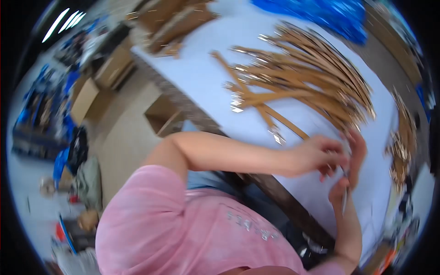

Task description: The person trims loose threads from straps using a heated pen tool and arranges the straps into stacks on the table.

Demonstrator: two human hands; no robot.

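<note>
From where I stand, the nearest thing is the worker's pink shirt (192, 229), with shiny lettering on its front that I can't read; past it the two bare hands meet over the edge of the white-topped table (183, 75), both smeared by blur; the left hand (316, 153) is bent inward with its fingers curled, and I can't tell whether they grip anything; the right hand (357, 153) is raised facing it, thumb apart from the fingers, and a thin pale object (344, 201) lies along it by the thumb, slim and slightly glossy, partly covered by the fingers, so I can't say what it is or which hand has hold of it; just beyond the hands the tan straps (293, 75) lie spread on the tabletop in a loose, overlapping fan, flat and narrow, with bright metal fittings glinting at many of their ends; one strap runs toward the left hand, where its near end is hidden; near the table's right side sits another bundle of straps (401, 142), too blurred to count; farther off, crumpled blue plastic (321, 16) is cut off by the top of the view; away to the left stands an open cardboard box (89, 101), and the clutter behind it melts into the dark curved rim.
</note>
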